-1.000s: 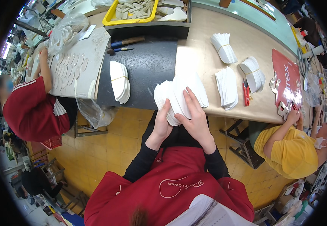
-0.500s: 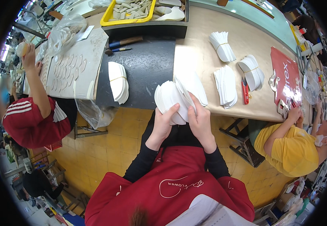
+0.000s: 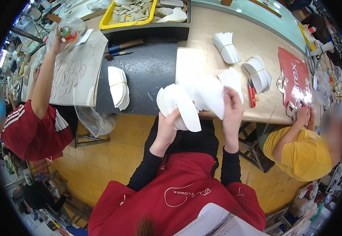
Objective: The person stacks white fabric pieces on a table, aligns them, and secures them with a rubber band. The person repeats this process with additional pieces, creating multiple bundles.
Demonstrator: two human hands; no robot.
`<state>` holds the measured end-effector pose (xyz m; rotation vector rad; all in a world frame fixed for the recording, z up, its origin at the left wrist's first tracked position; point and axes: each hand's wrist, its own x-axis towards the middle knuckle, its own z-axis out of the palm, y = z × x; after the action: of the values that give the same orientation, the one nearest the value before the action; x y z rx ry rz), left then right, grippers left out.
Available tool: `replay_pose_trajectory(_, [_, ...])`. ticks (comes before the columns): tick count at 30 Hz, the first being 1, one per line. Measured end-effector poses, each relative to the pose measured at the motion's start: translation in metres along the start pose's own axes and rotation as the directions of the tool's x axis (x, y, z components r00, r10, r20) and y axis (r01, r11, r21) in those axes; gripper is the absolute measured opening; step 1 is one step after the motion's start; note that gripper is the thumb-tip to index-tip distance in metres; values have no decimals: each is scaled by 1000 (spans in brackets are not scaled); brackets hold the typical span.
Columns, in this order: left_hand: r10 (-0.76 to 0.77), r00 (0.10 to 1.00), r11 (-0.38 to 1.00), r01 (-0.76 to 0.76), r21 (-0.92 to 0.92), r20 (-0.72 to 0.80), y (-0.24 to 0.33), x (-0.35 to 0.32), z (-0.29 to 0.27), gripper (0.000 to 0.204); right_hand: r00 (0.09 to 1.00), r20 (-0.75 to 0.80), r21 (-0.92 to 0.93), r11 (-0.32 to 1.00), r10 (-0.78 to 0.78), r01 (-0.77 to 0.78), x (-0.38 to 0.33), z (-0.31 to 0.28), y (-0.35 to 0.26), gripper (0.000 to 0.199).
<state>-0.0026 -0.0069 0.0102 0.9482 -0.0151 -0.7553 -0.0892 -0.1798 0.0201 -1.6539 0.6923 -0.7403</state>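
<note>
My left hand (image 3: 165,131) is closed round a fanned stack of white, round-ended flat pieces (image 3: 166,101), shaped somewhat like shoe insoles. One piece (image 3: 187,112) lies slanted across that stack, its lower end sticking out to the right. With thumb and fingertips, my right hand (image 3: 233,114) pinches the right edge of another white piece (image 3: 215,98) at the table's front edge. More white pieces lie behind and under it, partly hidden. Bundles tied with bands lie around: one white bundle (image 3: 118,87) on the left, two others (image 3: 227,48) (image 3: 258,74) at the right.
Red-handled snips (image 3: 251,94) lie right of a loose white stack (image 3: 232,80). A yellow tray (image 3: 107,24) of small pieces stands at the back, with a hammer (image 3: 125,46) and a brush (image 3: 119,54) before it. Co-workers sit left, in red (image 3: 37,131), and right, in yellow (image 3: 297,153).
My hands have moved apart; the right one went rightward to pinch a white piece there. A single piece now slants across the left hand's stack. The left co-worker's raised hand holds a different-looking side of something.
</note>
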Motion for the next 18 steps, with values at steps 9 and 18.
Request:
replay_pose_trajectory(9, [41, 989, 996, -29, 88, -140, -9, 5, 1, 33, 915, 230, -212, 901, -331, 379, -45, 45, -11, 28])
replay_pose_trajectory(18, [-36, 999, 999, 35, -35, -30, 0, 3, 0, 41, 984, 20, -244, 953, -178, 177, -35, 27, 7, 20])
